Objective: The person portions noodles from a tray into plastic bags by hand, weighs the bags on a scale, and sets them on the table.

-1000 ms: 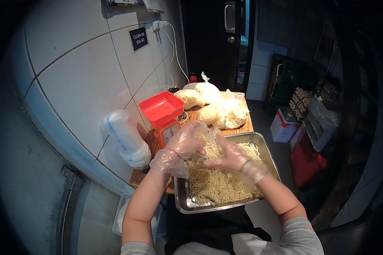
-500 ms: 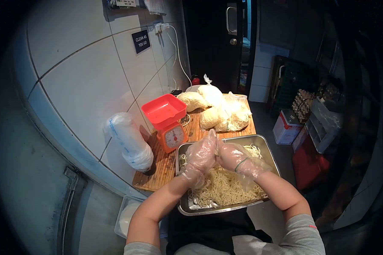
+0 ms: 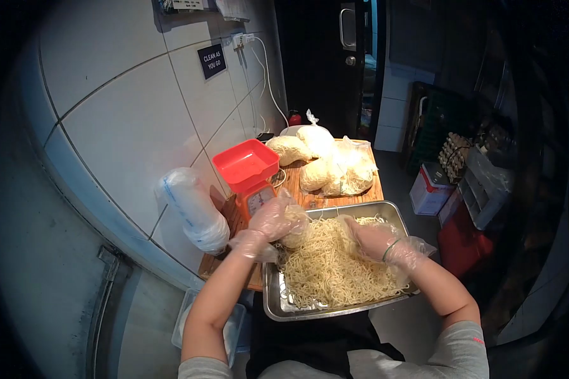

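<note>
A metal tray (image 3: pixel 273 297) full of loose pale noodles (image 3: pixel 329 278) lies in front of me. Both hands wear clear plastic gloves. Over the tray's left rim, my left hand (image 3: pixel 270 220) is closed on a clear plastic bag of noodles (image 3: pixel 296 230); glove and bag are hard to tell apart. My right hand (image 3: pixel 374 241), with a green band at the wrist, is in the noodles on the tray's right side. Its fingers curl round some of them, slightly blurred and partly hidden.
Behind the left hand stands an orange scale with a red pan (image 3: pixel 246 163). Filled noodle bags (image 3: pixel 338 174) sit at the wooden table's (image 3: pixel 310 200) far end. A plastic-wrapped roll (image 3: pixel 195 211) leans by the tiled wall. Egg trays (image 3: pixel 455 155) and boxes stand right.
My hands were together above the tray. They have parted: the left moved left with the bag, and the right moved right and down into the noodles.
</note>
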Motion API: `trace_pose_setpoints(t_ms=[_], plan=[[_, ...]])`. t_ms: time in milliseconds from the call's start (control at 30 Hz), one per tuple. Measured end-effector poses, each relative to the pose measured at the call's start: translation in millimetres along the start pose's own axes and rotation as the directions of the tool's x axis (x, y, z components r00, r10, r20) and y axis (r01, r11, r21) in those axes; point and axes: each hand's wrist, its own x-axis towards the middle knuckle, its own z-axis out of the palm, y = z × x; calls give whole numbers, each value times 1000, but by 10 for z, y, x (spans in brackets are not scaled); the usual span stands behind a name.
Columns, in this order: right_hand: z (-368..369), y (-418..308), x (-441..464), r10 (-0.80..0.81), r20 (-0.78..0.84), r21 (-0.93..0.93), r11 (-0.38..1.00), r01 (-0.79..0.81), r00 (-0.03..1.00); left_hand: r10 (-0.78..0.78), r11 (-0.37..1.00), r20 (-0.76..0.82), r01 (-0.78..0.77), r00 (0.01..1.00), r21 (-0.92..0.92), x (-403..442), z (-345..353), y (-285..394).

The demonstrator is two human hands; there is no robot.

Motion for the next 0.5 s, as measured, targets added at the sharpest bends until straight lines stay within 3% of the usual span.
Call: trace_pose_setpoints(t_ms=[33,67,100,167,200,267,300,333,367,433,500], plan=[[-4,25,-22,-37,-17,-26,999,37,999,72,996,21,-70,997,-55,1,-105,-20],[-46,31,-18,7,87,-32,999,-5,996,20,937,59,2,998,-349,-10,-188,-72],[-35,37,16,-4,87,-25,1000,6,996,-138,918,173,191,975,-347,-8,-364,9],[91,56,151,-32,93,-12,999,33,995,-431,787,386,549,816,-281,-45,-773,270],[292,127,316,-81,87,0,997,81,993,-226,943,236,273,945,-189,-36,-575,-33],[703,291,665,-176,57,14,984,175,983,-107,969,166,141,980,-204,-113,-558,24],[684,267,664,-144,85,26,990,142,986,-43,976,133,70,990,-205,-100,-575,68],[645,216,629,-111,115,40,993,107,987,-11,976,200,54,980,-212,-80,-820,318],[648,173,605,-80,151,57,996,72,985,-28,904,168,96,985,-416,-43,-964,383],[806,252,693,-116,118,35,993,113,986,-88,625,119,148,989,-766,6,-1218,432],[775,234,679,-114,114,26,993,112,987,-98,542,63,107,993,-833,122,-1669,678]])
